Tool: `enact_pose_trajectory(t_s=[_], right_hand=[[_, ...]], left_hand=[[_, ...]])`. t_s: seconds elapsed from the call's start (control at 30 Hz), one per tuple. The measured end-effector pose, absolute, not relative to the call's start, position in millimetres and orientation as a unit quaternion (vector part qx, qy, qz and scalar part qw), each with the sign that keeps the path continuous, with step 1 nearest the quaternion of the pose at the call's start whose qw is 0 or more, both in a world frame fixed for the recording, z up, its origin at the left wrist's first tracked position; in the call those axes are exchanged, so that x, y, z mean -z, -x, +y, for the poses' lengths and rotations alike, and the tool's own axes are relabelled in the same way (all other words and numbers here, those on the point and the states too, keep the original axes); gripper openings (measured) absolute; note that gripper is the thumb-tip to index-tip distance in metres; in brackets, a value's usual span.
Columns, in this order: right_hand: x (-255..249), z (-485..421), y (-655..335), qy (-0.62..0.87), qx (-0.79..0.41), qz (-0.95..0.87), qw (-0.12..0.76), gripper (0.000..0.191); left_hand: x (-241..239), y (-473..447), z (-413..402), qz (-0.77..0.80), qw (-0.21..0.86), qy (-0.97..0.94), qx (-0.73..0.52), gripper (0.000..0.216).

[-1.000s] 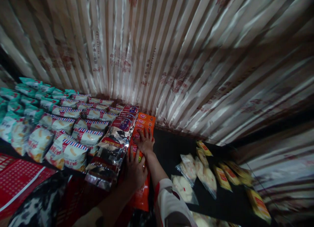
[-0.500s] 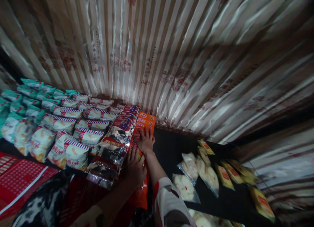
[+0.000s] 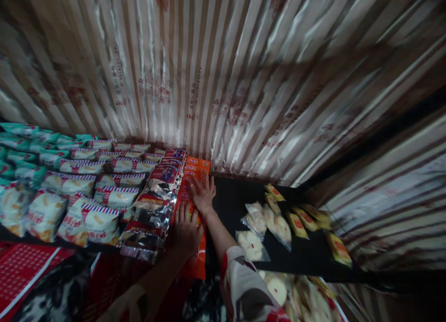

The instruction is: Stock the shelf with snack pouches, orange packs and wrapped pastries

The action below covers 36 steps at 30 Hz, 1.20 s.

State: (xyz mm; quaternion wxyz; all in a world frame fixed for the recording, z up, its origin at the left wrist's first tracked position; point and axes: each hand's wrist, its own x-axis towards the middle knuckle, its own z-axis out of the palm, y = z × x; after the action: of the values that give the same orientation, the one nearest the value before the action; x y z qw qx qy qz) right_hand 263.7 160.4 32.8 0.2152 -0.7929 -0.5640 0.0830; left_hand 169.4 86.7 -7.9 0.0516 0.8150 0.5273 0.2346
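A row of orange snack packets (image 3: 197, 167) lies on a dark shelf (image 3: 232, 205), running from the back wall toward me. My right hand (image 3: 202, 194) rests flat on the packets midway along the row, fingers spread. My left hand (image 3: 185, 233) presses flat on the nearer packets, just below the right hand. To the left of the orange row lies a row of silver and red foil packets (image 3: 157, 197), touching it.
Rows of white packets with striped red-and-blue tops (image 3: 104, 196) and teal packets (image 3: 24, 147) fill the shelf at left. Clear bags of pale round cakes (image 3: 258, 224) and yellow packets (image 3: 313, 220) lie at right. A striped curtain (image 3: 223, 71) hangs behind. A red crate (image 3: 24, 266) sits below left.
The view has tilted down and shifted right, so the shelf's front edge and more goods below it show. Both hands stay flat on the orange packets.
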Motion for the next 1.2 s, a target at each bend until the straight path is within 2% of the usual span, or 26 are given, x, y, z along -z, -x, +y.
enact_pose_trajectory(t_s=[0.13, 0.37, 0.5, 0.7, 0.9, 1.2], right_hand=[[-33.9, 117.9, -281.5, 0.781, -0.033, -0.541, 0.310, 0.043], [-18.5, -7.9, -336.9, 0.774, 0.033, -0.520, 0.360, 0.047], [-2.7, -54.0, -353.1, 0.798, 0.052, -0.520, 0.299, 0.051], [14.3, -66.8, -354.1, 0.822, 0.074, -0.526, 0.207, 0.057], [5.8, -66.9, -348.8, 0.868, 0.053, -0.476, 0.133, 0.043], [0.8, -70.2, -352.7, 0.866, -0.006, -0.472, 0.161, 0.043]], left_hand=[[3.6, -169.3, 84.2, 0.524, 0.044, -0.821, -0.223, 0.047], [-1.6, -161.8, 75.2, 0.503, 0.059, -0.833, -0.223, 0.050], [-14.8, -159.7, 56.9, 0.486, 0.071, -0.834, -0.251, 0.050], [-30.0, -160.7, -7.8, 0.437, 0.123, -0.846, -0.280, 0.041], [-33.9, -154.7, -72.0, 0.428, 0.158, -0.836, -0.304, 0.038], [-32.6, -156.1, -150.2, 0.384, 0.174, -0.818, -0.391, 0.036]])
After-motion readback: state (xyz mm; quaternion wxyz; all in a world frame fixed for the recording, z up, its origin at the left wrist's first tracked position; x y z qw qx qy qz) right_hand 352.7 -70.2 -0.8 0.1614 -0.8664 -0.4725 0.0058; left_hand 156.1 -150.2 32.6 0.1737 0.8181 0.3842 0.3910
